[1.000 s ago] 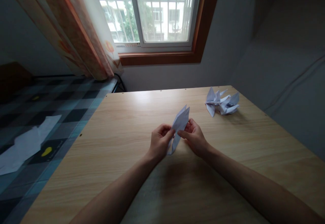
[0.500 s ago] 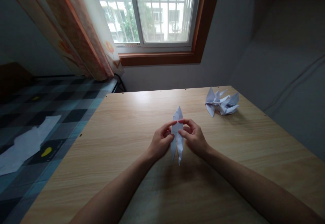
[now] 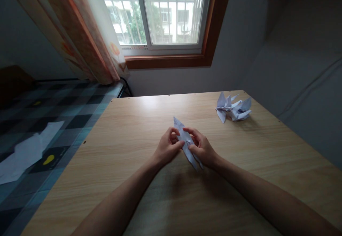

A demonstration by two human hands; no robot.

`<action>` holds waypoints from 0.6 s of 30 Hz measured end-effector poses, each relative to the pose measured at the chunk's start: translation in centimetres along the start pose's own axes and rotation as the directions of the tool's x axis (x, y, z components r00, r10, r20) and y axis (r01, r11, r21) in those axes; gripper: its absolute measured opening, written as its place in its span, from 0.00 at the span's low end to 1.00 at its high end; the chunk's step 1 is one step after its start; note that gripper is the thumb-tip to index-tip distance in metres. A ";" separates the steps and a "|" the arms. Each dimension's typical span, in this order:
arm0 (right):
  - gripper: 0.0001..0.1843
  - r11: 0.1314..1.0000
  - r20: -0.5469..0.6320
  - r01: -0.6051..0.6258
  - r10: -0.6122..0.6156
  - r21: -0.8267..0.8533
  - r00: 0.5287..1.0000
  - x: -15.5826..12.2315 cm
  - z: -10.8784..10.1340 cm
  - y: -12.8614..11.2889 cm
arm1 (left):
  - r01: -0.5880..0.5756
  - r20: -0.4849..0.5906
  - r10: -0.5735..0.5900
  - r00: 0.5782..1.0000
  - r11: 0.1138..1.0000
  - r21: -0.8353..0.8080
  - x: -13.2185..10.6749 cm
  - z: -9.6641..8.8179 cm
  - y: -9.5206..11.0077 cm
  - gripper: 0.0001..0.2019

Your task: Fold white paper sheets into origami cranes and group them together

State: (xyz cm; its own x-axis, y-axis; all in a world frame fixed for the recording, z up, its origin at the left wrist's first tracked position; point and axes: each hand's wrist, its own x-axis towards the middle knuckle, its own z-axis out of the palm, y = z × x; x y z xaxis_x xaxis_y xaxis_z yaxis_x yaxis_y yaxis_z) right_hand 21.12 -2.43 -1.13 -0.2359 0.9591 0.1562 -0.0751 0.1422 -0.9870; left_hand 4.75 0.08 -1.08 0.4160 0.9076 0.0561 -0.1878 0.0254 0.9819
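Between my two hands is a folded piece of white paper (image 3: 184,135), long and narrow, with a pointed top and two thin legs at the lower end. It is held above the wooden table, tilted so its tip leans to the upper left. My left hand (image 3: 168,146) pinches its left edge, thumb on the near face. On the right edge, my right hand (image 3: 203,147) grips the paper with thumb and index finger. Fingers behind the paper are partly hidden. Finished-looking white folded paper figures (image 3: 233,107) rest at the table's far right corner.
The light wooden table (image 3: 128,132) stretches out under my arms. To its left, a bed with a checked cover (image 3: 69,104) carries white paper sheets (image 3: 29,150). A window (image 3: 171,15) and an orange curtain (image 3: 88,32) are beyond the far edge.
The folded paper has turned from nearly upright to a slant, its tip swinging left and its legs right. Both hands keep hold of it with slightly shifted fingers.
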 end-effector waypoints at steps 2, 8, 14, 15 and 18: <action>0.31 1.000 -0.033 0.010 -0.011 -0.026 0.999 0.0 0.0 -0.1 | -0.004 -0.003 0.004 1.000 1.000 -0.004 0.0 -0.1 -0.1 0.19; 0.23 0.999 -0.100 0.031 -0.032 -0.004 0.995 0.2 -0.2 0.0 | -0.029 -0.049 0.031 0.998 0.999 0.034 0.2 -0.3 -0.3 0.17; 0.16 0.987 -0.187 -0.024 0.054 0.158 0.981 0.6 -0.5 0.3 | -0.054 -0.112 0.053 0.992 0.998 -0.012 0.3 0.0 -0.2 0.17; 0.17 0.982 -0.197 -0.034 0.072 0.188 0.978 0.7 -0.5 0.3 | -0.054 -0.115 0.048 0.992 0.997 -0.050 0.3 0.1 -0.2 0.18; 0.24 0.966 -0.192 -0.053 0.104 0.253 0.976 1.0 -0.6 0.4 | -0.051 -0.137 0.030 0.990 0.987 -0.155 0.3 0.1 -0.2 0.23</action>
State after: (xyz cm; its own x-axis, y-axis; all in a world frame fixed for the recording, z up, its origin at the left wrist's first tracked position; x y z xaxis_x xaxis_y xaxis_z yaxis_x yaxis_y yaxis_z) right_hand 21.49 -1.30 -1.39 -0.0519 0.9977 0.0427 -0.3057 0.0249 -0.9518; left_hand 5.00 0.28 -1.22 0.2848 0.9567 0.0600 -0.3444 0.0437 0.9378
